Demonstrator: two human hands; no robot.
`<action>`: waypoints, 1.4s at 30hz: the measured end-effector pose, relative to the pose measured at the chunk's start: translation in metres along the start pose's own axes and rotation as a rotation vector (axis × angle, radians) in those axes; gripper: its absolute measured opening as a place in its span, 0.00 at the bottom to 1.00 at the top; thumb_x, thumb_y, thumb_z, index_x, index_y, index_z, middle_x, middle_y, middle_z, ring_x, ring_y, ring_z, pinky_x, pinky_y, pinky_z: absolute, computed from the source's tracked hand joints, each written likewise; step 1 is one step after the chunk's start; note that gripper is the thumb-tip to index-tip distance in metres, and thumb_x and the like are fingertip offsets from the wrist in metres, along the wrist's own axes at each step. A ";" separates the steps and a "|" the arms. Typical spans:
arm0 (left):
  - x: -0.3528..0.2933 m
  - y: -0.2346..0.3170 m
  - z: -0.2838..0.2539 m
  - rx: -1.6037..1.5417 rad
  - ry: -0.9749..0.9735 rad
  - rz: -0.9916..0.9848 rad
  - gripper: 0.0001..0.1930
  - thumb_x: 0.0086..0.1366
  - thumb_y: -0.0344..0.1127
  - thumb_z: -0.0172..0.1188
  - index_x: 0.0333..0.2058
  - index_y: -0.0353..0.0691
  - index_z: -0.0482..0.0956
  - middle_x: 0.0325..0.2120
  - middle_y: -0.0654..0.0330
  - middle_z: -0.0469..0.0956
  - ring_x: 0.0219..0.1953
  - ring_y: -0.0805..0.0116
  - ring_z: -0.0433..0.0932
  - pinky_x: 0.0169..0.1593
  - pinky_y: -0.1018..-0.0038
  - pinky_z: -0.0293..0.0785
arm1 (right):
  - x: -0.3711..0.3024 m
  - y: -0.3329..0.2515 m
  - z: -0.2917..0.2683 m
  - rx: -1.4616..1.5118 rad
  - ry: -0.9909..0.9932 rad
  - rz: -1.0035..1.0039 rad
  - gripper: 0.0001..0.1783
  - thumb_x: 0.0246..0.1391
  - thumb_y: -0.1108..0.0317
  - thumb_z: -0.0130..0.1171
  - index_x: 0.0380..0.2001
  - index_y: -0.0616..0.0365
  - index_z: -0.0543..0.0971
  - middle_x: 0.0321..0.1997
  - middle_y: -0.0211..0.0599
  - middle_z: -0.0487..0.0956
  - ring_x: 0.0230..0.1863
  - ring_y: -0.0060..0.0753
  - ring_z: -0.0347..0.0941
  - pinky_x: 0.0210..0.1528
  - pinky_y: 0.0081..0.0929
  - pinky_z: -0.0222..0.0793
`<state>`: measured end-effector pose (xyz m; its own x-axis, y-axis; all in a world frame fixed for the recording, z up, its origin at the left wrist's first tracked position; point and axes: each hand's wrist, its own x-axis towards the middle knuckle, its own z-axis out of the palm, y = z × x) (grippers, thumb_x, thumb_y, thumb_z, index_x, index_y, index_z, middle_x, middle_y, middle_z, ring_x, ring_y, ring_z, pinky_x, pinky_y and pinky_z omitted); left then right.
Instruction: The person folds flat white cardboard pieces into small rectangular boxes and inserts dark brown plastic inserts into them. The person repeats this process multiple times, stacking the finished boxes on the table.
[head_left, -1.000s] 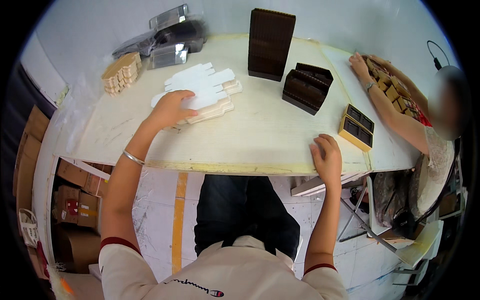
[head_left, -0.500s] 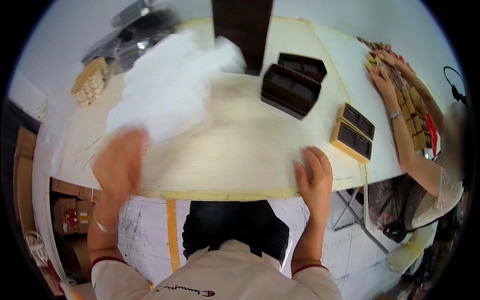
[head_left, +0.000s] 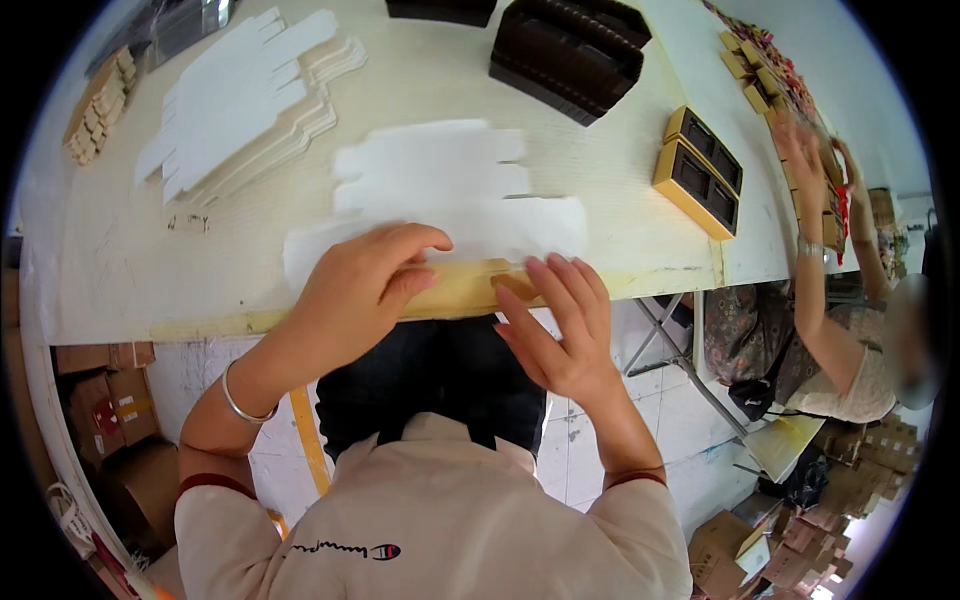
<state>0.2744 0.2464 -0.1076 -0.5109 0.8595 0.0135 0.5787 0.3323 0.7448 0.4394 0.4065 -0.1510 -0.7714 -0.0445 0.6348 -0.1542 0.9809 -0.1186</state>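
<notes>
A flat white box blank point(head_left: 440, 195) lies crosswise at the near edge of the table point(head_left: 120, 290), long axis running left to right, its near flap under both hands. The left hand point(head_left: 365, 290) presses down, fingers curled; the right hand point(head_left: 560, 320) lies spread flat beside it. The stack of blanks point(head_left: 240, 95) sits far left, brown trays point(head_left: 570, 50) beyond, open tabletop between.

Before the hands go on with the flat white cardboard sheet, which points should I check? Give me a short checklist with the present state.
1. White cardboard blank lies flat on the table: ok.
2. Left hand presses its near edge: ok.
3. Right hand touches that edge: ok.
4. Stack of blanks apart from the sheet: ok.
5. Yellow boxes clear of the sheet: ok.
6. Sheet's fold lines: cannot tell, blurred.
</notes>
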 end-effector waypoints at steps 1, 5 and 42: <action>-0.002 -0.002 0.006 0.237 0.172 0.190 0.08 0.55 0.31 0.62 0.35 0.42 0.78 0.29 0.59 0.75 0.31 0.64 0.73 0.36 0.70 0.69 | 0.004 0.001 0.002 0.017 -0.067 -0.007 0.19 0.41 0.69 0.66 0.41 0.58 0.79 0.49 0.43 0.75 0.52 0.44 0.70 0.55 0.41 0.65; -0.023 -0.019 0.018 0.447 0.234 0.453 0.13 0.49 0.37 0.66 0.35 0.42 0.78 0.36 0.63 0.72 0.40 0.65 0.71 0.42 0.69 0.68 | 0.007 0.003 0.009 0.070 -0.164 -0.069 0.20 0.41 0.70 0.65 0.41 0.64 0.78 0.47 0.41 0.73 0.50 0.40 0.69 0.53 0.37 0.65; 0.024 -0.041 -0.024 0.127 -0.022 0.231 0.18 0.56 0.22 0.52 0.46 0.40 0.71 0.34 0.51 0.78 0.34 0.53 0.77 0.39 0.65 0.71 | 0.015 0.002 -0.007 0.397 -0.382 0.024 0.24 0.40 0.72 0.65 0.45 0.59 0.76 0.43 0.43 0.74 0.44 0.45 0.72 0.46 0.38 0.65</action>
<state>0.2230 0.2445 -0.1220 -0.3427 0.9260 0.1580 0.7541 0.1709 0.6341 0.4317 0.4087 -0.1360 -0.9354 -0.1616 0.3146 -0.2981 0.8390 -0.4552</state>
